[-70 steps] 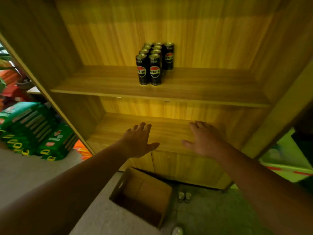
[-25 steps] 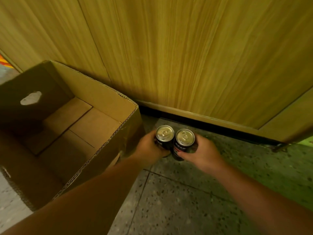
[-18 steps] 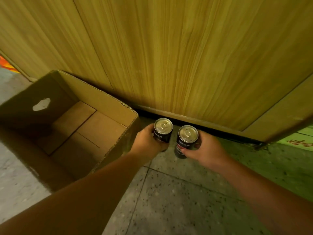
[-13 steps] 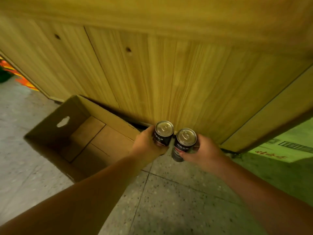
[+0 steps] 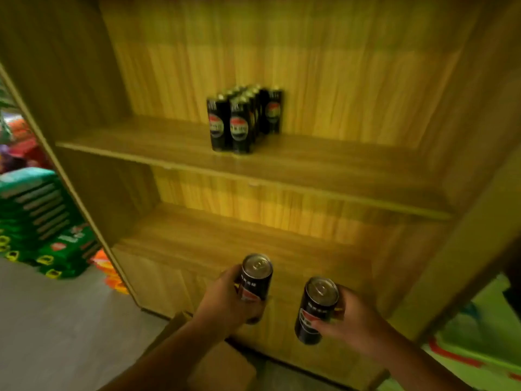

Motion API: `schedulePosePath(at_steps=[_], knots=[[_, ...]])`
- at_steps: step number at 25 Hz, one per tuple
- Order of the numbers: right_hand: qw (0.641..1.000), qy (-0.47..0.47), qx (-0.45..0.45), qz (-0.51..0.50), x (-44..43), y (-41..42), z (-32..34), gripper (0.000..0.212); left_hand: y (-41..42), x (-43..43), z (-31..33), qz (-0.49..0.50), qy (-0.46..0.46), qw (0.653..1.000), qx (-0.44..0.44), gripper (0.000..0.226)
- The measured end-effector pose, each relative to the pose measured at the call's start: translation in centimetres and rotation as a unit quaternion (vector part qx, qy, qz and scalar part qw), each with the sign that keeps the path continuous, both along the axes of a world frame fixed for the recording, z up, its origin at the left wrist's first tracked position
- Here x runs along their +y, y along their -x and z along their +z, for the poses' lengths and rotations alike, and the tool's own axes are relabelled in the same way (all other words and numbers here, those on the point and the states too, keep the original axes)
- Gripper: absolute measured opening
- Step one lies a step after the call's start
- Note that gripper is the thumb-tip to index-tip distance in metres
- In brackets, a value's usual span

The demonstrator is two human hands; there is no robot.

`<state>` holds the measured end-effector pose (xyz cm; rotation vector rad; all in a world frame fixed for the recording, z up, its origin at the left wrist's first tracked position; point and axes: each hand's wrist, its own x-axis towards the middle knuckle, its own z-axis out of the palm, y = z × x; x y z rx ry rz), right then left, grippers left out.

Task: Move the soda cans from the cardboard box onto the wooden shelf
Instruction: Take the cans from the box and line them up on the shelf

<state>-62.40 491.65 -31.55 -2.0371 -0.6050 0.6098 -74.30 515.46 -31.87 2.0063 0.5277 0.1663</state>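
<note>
My left hand (image 5: 225, 301) grips a black soda can (image 5: 256, 277) upright, in front of the lower shelf board (image 5: 197, 238). My right hand (image 5: 352, 320) grips a second black soda can (image 5: 315, 309), a little lower and to the right. Both cans show their silver tops. On the upper wooden shelf (image 5: 324, 167) stands a tight group of several black cans (image 5: 239, 119), well above both hands. Part of the cardboard box (image 5: 220, 368) shows at the bottom, largely hidden by my left forearm.
The cabinet's side walls (image 5: 70, 108) frame the shelves left and right. Stacked green packages (image 5: 36, 221) and orange items (image 5: 110, 272) sit on the grey floor (image 5: 56, 334) at the left. A green surface with a red stripe (image 5: 465, 351) lies at the lower right.
Both hands have lifted the two cans from near the floor up to the lower shelf's height and moved them apart. The view has tilted up from the box to the shelves.
</note>
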Motion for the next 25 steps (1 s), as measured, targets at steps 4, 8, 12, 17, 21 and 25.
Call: schedulePosePath(at_steps=[4,8,12,17,21,25], knots=[[1.000,-0.004,-0.025,0.013,3.7,1.7,13.8,0.057,2.0,4.1,13.5,-0.009,-0.018,0.998,-0.059,0.064],[0.998,-0.028,-0.046,0.027,7.2,3.0,23.1,0.049,2.9,8.1,22.5,0.004,-0.042,0.995,-0.091,0.060],[0.997,-0.040,-0.062,0.015,10.8,1.8,27.0,0.055,1.6,12.1,26.6,0.019,-0.073,0.992,-0.099,0.062],[0.994,-0.062,-0.087,0.017,15.4,-2.1,29.3,0.057,-2.1,17.1,28.0,0.048,-0.083,0.990,-0.101,0.064],[0.995,-0.062,-0.074,0.015,19.5,-6.5,29.3,0.064,-6.3,21.0,27.7,0.062,-0.087,0.990,-0.096,0.059],[0.998,-0.045,-0.053,0.012,23.2,-9.8,27.7,0.073,-10.4,24.1,25.8,0.072,-0.079,0.991,-0.083,0.058]])
